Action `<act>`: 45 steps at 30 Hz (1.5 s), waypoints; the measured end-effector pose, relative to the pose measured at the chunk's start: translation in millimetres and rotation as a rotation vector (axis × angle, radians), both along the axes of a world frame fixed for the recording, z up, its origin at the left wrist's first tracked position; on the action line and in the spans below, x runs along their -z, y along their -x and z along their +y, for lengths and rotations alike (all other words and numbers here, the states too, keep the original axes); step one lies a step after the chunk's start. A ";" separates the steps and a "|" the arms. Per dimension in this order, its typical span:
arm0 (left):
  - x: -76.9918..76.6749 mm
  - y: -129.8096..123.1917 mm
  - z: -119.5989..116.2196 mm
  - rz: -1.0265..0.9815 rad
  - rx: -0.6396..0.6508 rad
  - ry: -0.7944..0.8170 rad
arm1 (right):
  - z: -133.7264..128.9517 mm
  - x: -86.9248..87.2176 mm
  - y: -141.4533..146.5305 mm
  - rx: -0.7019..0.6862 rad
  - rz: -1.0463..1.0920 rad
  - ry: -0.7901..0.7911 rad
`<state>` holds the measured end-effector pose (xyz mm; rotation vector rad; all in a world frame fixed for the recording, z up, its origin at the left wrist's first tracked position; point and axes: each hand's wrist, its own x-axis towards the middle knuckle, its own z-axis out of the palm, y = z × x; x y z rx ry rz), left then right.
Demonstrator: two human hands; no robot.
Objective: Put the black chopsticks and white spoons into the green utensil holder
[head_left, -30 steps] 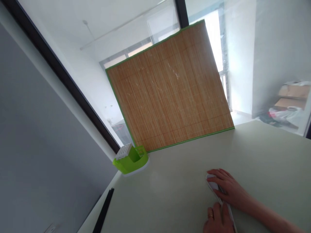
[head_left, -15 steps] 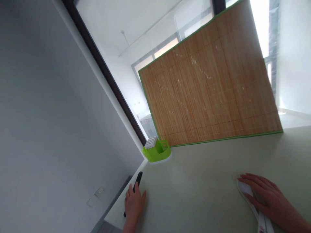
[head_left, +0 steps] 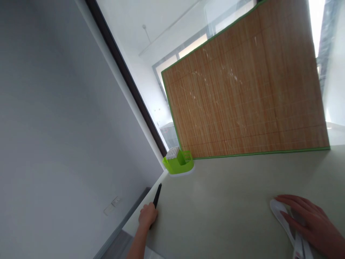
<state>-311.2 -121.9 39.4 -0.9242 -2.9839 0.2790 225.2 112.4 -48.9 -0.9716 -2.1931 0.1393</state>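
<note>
Near the left edge of the table, my left hand (head_left: 148,215) is closed around black chopsticks (head_left: 157,196). Their tips stick out past the fingers towards the far side, and a short piece shows below the hand. On the right, my right hand (head_left: 309,221) rests over white spoons (head_left: 280,212), its fingers stretched out and thumb apart from them. One spoon's bowl shows beside the fingertips. The handles run to the bottom edge of the view, partly hidden by the hand.
A green caddy (head_left: 179,164) with a white base and white slatted part stands at the far left corner of the table (head_left: 223,208). Behind it, a bamboo mat (head_left: 242,90) with green edging stands upright against the glass. A grey wall (head_left: 67,144) rises on the left.
My left hand's fingers have gone from spread over the chopsticks to closed around them. My right hand stays on the spoons. The whole view has shifted slightly.
</note>
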 end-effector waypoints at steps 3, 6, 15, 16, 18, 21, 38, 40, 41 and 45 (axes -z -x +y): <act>-2.0 0.2 6.4 -0.028 -0.021 0.014 | -0.4 -0.5 -0.4 0.001 -0.011 0.010; -4.9 -0.9 10.0 -0.049 -0.038 0.021 | -2.5 -4.0 0.8 0.002 -0.001 0.002; -1.1 -15.9 8.4 0.002 -0.029 0.011 | -4.2 -7.9 1.9 -0.006 0.021 -0.018; 0.5 -20.0 8.0 0.019 -0.015 0.005 | -4.0 -7.6 1.7 -0.007 0.023 -0.020; 3.0 -28.5 7.4 0.049 0.013 -0.008 | -3.5 -6.9 1.3 -0.011 0.025 -0.020; 6.0 -40.7 7.9 0.058 0.059 -0.023 | -3.2 -6.3 1.4 -0.003 0.034 -0.022; 1.8 -314.3 82.9 -0.245 0.610 -0.023 | -17.2 -31.1 5.4 0.069 0.027 0.002; 12.0 -337.1 86.7 -0.247 0.638 -0.017 | -18.4 -33.1 6.5 0.065 0.029 -0.004; 17.6 -344.7 88.0 -0.233 0.636 -0.025 | -19.1 -34.2 7.2 0.060 0.027 -0.004; 32.6 -356.4 91.3 -0.147 0.577 -0.071 | -22.8 -38.6 10.8 0.031 0.014 0.000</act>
